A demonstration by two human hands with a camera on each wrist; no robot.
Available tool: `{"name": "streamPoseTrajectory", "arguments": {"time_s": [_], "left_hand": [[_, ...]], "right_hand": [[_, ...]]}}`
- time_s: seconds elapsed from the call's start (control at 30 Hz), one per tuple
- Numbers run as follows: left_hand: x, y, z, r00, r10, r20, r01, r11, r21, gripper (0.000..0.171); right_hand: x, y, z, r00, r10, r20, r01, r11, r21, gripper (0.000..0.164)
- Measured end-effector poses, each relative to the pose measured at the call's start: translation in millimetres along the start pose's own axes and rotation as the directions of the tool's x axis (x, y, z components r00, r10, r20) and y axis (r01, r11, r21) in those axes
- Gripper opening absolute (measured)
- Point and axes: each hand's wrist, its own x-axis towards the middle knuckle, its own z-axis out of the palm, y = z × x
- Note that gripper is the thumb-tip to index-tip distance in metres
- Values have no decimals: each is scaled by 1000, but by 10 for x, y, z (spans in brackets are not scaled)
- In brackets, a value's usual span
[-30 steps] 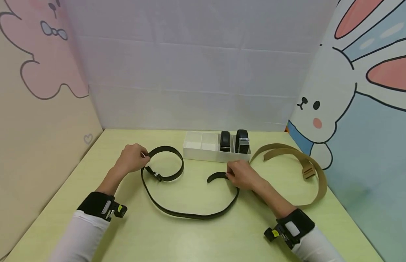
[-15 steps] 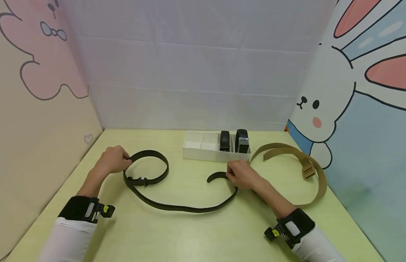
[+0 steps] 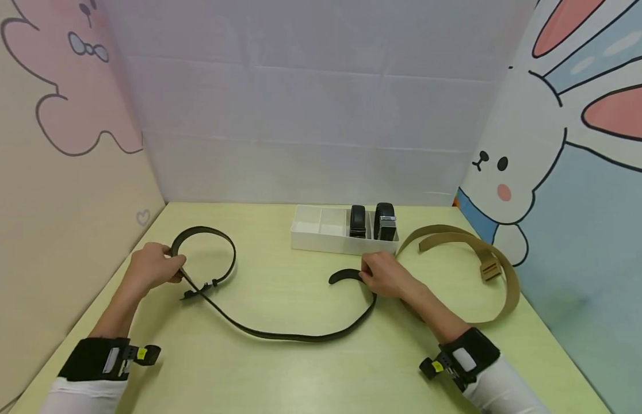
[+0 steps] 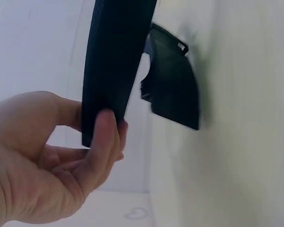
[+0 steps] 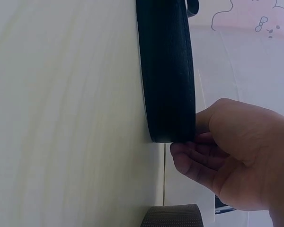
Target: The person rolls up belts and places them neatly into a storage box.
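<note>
A long black belt [image 3: 295, 337] stands on its edge across the table between my two hands. At the left my left hand [image 3: 152, 265] pinches the strap where it curls into a loop; the left wrist view shows thumb and fingers on both faces of the black strap [image 4: 116, 61]. The belt's buckle [image 3: 207, 286] hangs at the loop's near side, under the crossing strap. My right hand [image 3: 385, 276] pinches the belt close to its tip [image 3: 341, 275]. In the right wrist view the fingers [image 5: 194, 161] grip the strap's upper edge.
Behind the belt stands a white divided tray [image 3: 326, 241] with two rolled black belts [image 3: 357, 221] in its right compartments. A loosely coiled tan webbing belt [image 3: 507, 287] lies right of my right hand. Printed walls border the table.
My left hand has moved left and toward me, drawing the belt's looped buckle end along and stretching the strap. The right hand keeps its place at the tip.
</note>
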Motion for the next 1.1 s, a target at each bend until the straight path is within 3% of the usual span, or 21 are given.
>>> {"name": "streamPoseTrajectory", "arguments": {"time_s": [0.07,0.1,0.23,0.33,0.37,0.4,0.43,0.5,0.57,0.63,0.7,0.83,0.93,1.1], "left_hand": [[31,-78,35,998,-49,49,58,982,-178,45],[49,-116,52,995,-64,76,83,960,-269,45],[111,-230,101,987,-73,145,144,813,-564,33],[111,-246,96,986,-54,160,150,722,-676,27],[113,-252,91,985,-52,162,151,707,-691,30],[115,-261,88,986,-51,157,147,707,-692,30],[117,-267,90,988,-59,141,138,734,-665,30],[123,-280,108,993,-79,89,115,824,-555,32],[143,-305,145,996,-91,18,91,920,-380,40],[159,-305,192,995,-85,-50,74,979,-191,47],[179,-295,232,995,-51,-82,46,997,-63,48],[203,-244,294,992,48,-119,-42,998,50,46],[200,-196,317,988,108,-113,-99,992,85,42],[189,-112,339,986,160,-52,-152,980,129,33]], "right_hand": [[-4,15,6,1000,-21,-15,21,1000,13,19],[2,92,61,998,-51,-37,52,998,22,19],[-15,100,68,996,-76,-53,79,996,51,19],[-25,-14,-7,1000,-19,-19,20,999,33,18],[-26,-28,-14,1000,-6,-14,6,1000,24,19],[-23,-34,-19,1000,6,-7,-6,1000,17,19],[-19,-32,-14,1000,9,-8,-9,1000,18,18],[5,138,91,999,-37,-26,38,999,29,19],[42,366,242,995,-83,-48,86,995,47,21],[73,540,368,993,-103,-55,105,993,53,22],[109,728,522,991,-111,-73,114,993,39,23],[97,663,515,992,-86,-88,85,996,-11,20],[34,417,331,993,-86,-84,84,996,-29,19],[-12,24,44,999,-7,-33,8,1000,6,18]]}}
